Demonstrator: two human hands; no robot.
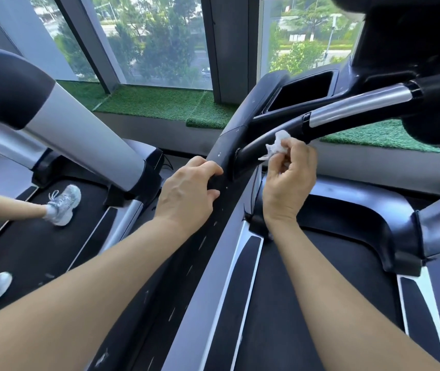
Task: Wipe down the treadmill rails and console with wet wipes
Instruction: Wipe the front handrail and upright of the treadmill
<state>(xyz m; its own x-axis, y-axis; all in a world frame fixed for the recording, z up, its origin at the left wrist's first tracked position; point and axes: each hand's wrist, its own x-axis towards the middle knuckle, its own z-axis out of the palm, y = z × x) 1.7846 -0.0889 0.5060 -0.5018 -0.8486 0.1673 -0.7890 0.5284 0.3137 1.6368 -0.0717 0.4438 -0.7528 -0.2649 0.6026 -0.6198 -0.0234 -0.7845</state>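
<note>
My left hand [189, 191] grips the black left side rail [194, 253] of the treadmill, fingers curled over its top. My right hand [291, 178] pinches a crumpled white wet wipe [277, 145] and holds it against the curved black handlebar [272, 137], close to where it joins the rail. Further right that bar turns silver [358, 108]. The console [411, 36] sits dark at the upper right, with a black cup tray [301, 89] below it.
The treadmill belt [307, 290] runs under my right arm. A second treadmill [53, 124] stands at the left, and another person's leg and white sneakers [63, 204] are on its belt. Windows and a green turf ledge [160, 100] lie ahead.
</note>
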